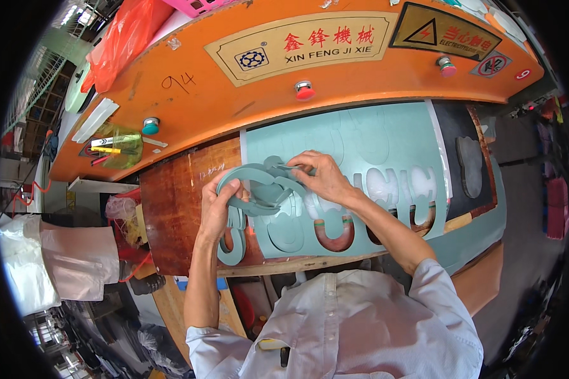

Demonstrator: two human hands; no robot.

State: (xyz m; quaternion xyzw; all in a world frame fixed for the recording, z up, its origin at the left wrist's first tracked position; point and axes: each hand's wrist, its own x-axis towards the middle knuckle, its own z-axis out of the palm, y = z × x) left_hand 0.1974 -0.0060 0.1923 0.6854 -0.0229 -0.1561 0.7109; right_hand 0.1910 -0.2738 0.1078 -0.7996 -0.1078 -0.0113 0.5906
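Several grey-green curved cut-out pieces (250, 205), bent into loops, are bunched between my hands above the work board. My left hand (216, 205) is closed around the left end of the bunch. At the right end, my right hand (322, 177) pinches a piece between thumb and fingers. Below lies a grey-green sheet (278, 136) with cut outlines and rows of cut-out openings. A U-shaped opening (335, 243) in it shows brown board beneath. A grey-green U-shaped piece (234, 251) rests near the board's front edge, under my left forearm; part of it is hidden.
An orange machine beam (246, 104) spans the far side, with red push buttons (305, 90) and a green button (150, 126). A reddish-brown board (183, 202) lies left of the sheet, a dark panel (461, 139) right. Pens (110, 150) sit in a yellow holder.
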